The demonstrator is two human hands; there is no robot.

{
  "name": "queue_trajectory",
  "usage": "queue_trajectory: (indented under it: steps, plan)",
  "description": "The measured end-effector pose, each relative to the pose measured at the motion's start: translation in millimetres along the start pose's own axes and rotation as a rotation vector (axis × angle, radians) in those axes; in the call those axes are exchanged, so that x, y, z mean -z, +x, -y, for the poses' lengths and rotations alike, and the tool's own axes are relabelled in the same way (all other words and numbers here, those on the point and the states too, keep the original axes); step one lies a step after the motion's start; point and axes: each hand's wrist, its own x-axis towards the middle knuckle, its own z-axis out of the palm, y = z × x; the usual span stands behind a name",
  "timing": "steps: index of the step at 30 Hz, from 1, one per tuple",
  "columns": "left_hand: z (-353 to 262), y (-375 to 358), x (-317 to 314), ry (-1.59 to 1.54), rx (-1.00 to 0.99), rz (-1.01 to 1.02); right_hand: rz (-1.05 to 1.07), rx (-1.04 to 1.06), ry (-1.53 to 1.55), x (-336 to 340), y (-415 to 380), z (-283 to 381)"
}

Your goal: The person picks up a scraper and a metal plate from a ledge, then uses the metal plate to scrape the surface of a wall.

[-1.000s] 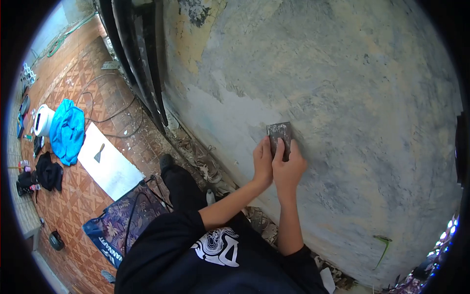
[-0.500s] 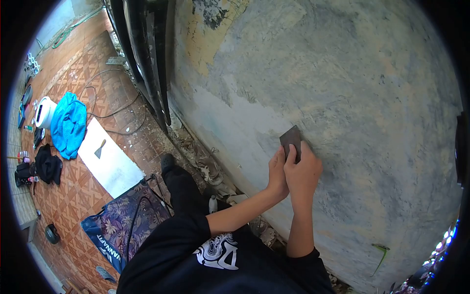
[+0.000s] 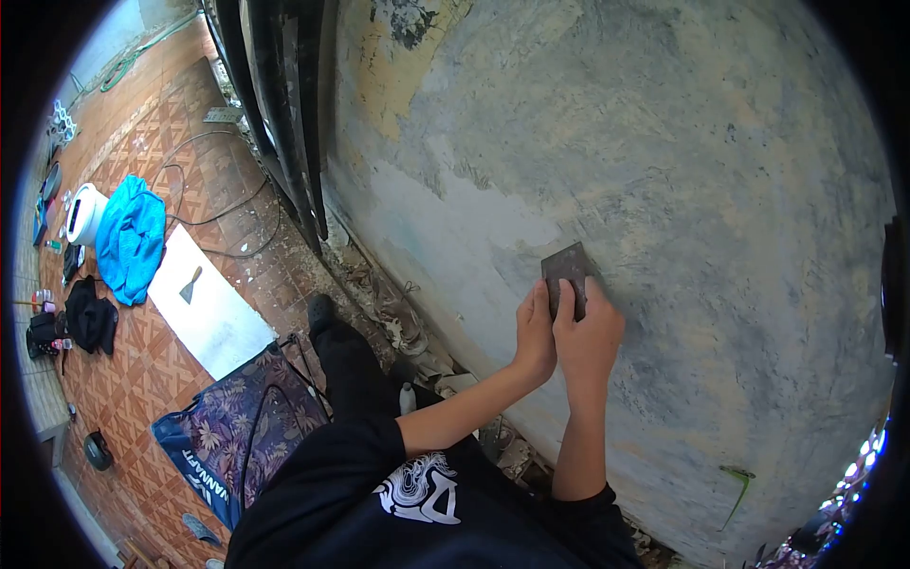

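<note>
A dark, flat rectangular block (image 3: 569,263) rests against the patchy grey wall (image 3: 664,190). Both hands are closed on it from below. My left hand (image 3: 536,334) grips its left edge, with the thumb side up. My right hand (image 3: 589,332) holds the lower right part, one finger lying on its face. The two hands touch or nearly touch each other. A paler smooth patch (image 3: 455,223) of wall lies up and left of the block.
On the tiled floor at left are a white board (image 3: 210,322) with a scraper (image 3: 191,284), a blue cloth (image 3: 131,242), a white bucket (image 3: 86,215), a patterned bag (image 3: 242,417) and cables. Dark metal bars (image 3: 284,104) stand beside the wall. Rubble lines its base.
The block and both hands have shifted very slightly against the wall, and the block is turned a little. The camera view has moved slightly.
</note>
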Motion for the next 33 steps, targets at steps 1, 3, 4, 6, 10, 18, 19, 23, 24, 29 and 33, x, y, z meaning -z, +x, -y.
queue_trajectory:
  steps: [1, 3, 4, 6, 10, 18, 19, 23, 24, 29, 33]
  plan:
    - [-2.4, 0.8, -2.9, -0.002, -0.002, 0.001, 0.009, 0.035, -0.056, -0.2, 4.1, 1.8]
    - [-8.9, 3.6, -8.1, -0.082, 0.04, -0.002, 0.014, 0.057, -0.095, -3.3, 9.8, 5.2]
    - [-12.7, 3.5, -10.0, -0.085, 0.039, -0.002, 0.021, 0.078, -0.135, -5.4, 12.5, 6.8]
    - [-17.8, 0.5, -10.7, -0.078, 0.094, 0.0, 0.006, 0.045, -0.128, -8.4, 10.0, 9.5]
    - [-13.9, 7.8, 2.5, 0.005, 0.036, 0.03, -0.086, -0.044, -0.036, -19.4, 1.7, 5.8]
    - [-13.9, 24.5, 40.8, 0.594, -0.281, 0.039, -0.159, -0.204, 0.419, -32.5, -33.1, -19.3]
    - [-15.1, 18.0, 39.4, 0.621, -0.283, 0.058, -0.157, -0.187, 0.458, -29.0, -38.6, -20.7]
    - [-12.2, -18.5, 36.8, 0.55, -0.167, 0.008, -0.03, -0.202, 0.606, -12.7, -66.2, -30.7]
    - [-13.6, -24.4, 39.3, 0.494, -0.096, -0.027, -0.047, -0.212, 0.635, -9.7, -72.9, -32.7]
    - [-25.2, -48.6, 47.0, 0.571, 0.049, 0.01, -0.219, 0.012, 0.616, -21.5, -91.7, -33.4]
    - [-13.9, -59.8, 61.3, 0.925, -0.16, 0.067, -0.285, -0.148, 0.964, -37.6, -90.6, -19.7]
